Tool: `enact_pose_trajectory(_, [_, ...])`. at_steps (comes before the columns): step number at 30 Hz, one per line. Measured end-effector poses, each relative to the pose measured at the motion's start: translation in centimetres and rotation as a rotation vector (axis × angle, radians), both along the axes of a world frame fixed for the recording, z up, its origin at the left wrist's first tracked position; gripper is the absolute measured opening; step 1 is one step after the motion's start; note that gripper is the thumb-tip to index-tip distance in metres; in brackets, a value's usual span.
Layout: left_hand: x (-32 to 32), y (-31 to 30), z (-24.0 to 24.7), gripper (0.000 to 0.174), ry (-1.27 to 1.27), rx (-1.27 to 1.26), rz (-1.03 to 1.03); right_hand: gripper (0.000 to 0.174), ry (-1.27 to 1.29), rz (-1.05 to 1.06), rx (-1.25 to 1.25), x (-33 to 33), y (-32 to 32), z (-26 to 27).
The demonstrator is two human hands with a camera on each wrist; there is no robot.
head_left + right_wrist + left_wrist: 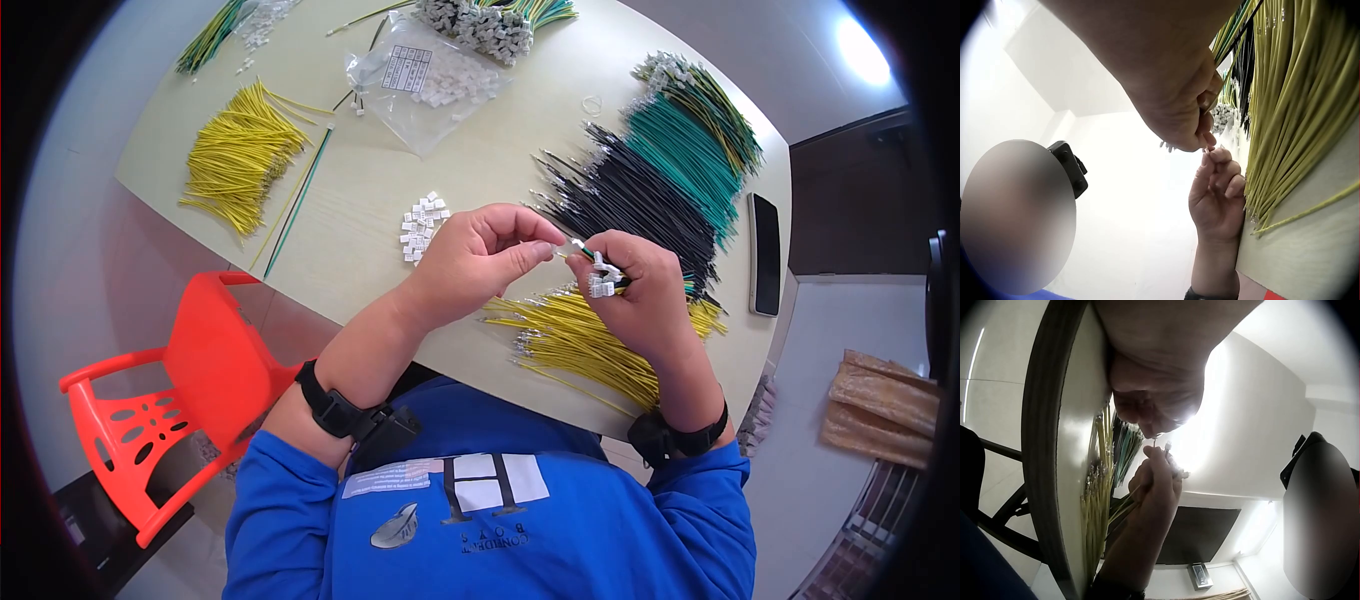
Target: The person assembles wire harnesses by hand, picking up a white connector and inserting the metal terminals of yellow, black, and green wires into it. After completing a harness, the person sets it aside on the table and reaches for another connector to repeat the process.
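My left hand (485,250) pinches a small white connector housing (556,251) between thumb and index finger. Close against it, my right hand (645,290) grips several wires, with white plastic connectors (603,278) bunched above its thumb. A yellow wire end reaches from the right fingertips toward the left ones. From the left wrist view, the right hand (1159,478) has wires trailing out of its grip. In the right wrist view, the left hand (1219,187) meets the right fingertips; the connector is mostly hidden there. Loose white connectors (422,225) lie beside the left hand.
Yellow wires (590,345) lie beneath the right hand, with black wires (630,200) and green wires (685,160) behind. A phone (764,255) lies near the right edge. Farther back are a bag of connectors (430,85) and another yellow bundle (240,155). A red chair (215,350) stands left.
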State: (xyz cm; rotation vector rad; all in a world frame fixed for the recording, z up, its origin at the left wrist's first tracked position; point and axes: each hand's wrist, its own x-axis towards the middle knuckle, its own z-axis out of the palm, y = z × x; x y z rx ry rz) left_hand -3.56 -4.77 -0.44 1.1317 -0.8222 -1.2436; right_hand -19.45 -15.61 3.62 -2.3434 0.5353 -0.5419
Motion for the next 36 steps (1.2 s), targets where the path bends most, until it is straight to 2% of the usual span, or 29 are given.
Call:
enact_pose_trajectory(11, [-0.2,-0.1,-0.4,0.012,-0.084,-0.009,0.021,0.012,0.003,0.028,-0.06,0.1,0.1,-0.6])
enact_pose_trajectory(24, [-0.6,-0.3,-0.1,0.01,-0.048,-0.04,0.06,0.011,0.018,0.008,-0.052,0.1,0.0,-0.4])
enact_pose_trajectory(27, [-0.5,-0.3,-0.8,0.01,-0.162,-0.022,0.082,0.011,0.004,0.018,-0.065,0.0,0.0,-0.5])
enact_pose_trajectory(36, [-0.8,-0.1,-0.8,0.007,-0.199,-0.088,0.089,0.011,0.062,0.034,-0.028,-0.1,-0.1,-0.4])
